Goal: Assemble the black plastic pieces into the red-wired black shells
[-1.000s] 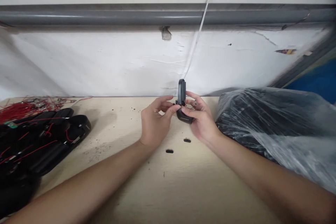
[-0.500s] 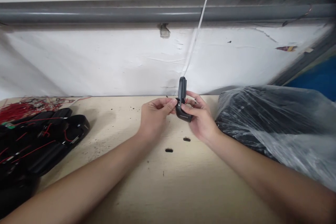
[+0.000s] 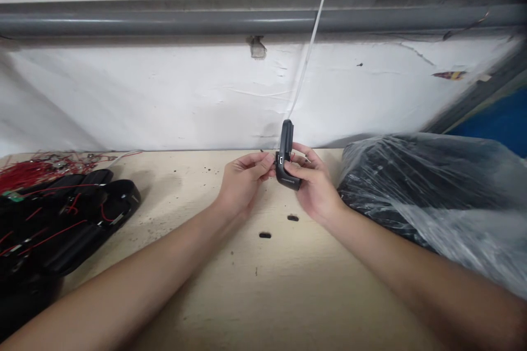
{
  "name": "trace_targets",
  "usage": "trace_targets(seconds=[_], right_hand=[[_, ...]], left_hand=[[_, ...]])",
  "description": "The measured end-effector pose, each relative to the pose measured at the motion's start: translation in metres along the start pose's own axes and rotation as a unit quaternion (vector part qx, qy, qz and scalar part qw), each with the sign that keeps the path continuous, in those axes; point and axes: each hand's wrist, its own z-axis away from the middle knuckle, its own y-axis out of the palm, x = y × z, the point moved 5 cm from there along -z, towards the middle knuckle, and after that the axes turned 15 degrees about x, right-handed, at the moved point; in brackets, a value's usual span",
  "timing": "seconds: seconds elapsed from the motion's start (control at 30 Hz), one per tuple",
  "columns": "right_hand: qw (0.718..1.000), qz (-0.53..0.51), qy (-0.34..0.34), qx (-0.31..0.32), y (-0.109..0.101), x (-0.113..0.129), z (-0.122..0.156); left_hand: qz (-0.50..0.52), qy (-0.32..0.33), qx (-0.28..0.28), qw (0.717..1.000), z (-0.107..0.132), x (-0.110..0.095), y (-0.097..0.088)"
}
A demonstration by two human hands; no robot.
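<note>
A small black plastic casing (image 3: 285, 148), narrow and bent at its lower end, stands upright between my two hands above the back of the wooden table (image 3: 267, 285). My right hand (image 3: 315, 189) wraps its lower part with fingers and thumb closed on it. My left hand (image 3: 242, 181) pinches at the casing's left side with thumb and fingertips together; thin wire shows by the fingers. A small pale port or marking faces me on the casing's edge.
A pile of black casings with red wires (image 3: 61, 219) lies at the left edge. A clear plastic bag of black parts (image 3: 432, 197) fills the right side. Two small black pieces (image 3: 265, 235) lie on the table below my hands. A white cable (image 3: 308, 49) hangs down the wall.
The casing and both hands have risen slightly and come closer together. My left fingers have closed in against the casing's side.
</note>
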Motion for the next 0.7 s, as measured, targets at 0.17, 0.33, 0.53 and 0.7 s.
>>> trace_targets(seconds=[0.17, 0.33, 0.53, 0.7], right_hand=[[1.0, -0.016, 0.001, -0.024, -0.0011, -0.0006, -0.0009], [1.0, -0.008, -0.002, -0.012, 0.0025, 0.0009, -0.0004], [1.0, 0.014, 0.001, 0.004, 0.0045, -0.0002, 0.0016], [0.999, 0.034, -0.022, 0.012, 0.0031, -0.0025, 0.0019]], left_hand=[[0.016, -0.001, -0.007, 1.0, -0.0022, 0.0012, -0.0031], [0.008, 0.014, -0.011, 1.0, -0.0012, 0.0003, -0.0015], [-0.019, 0.012, -0.022, 0.999, 0.0015, 0.0023, -0.0035], [-0.143, 0.054, -0.046, 0.987, 0.0071, -0.0056, -0.0041]])
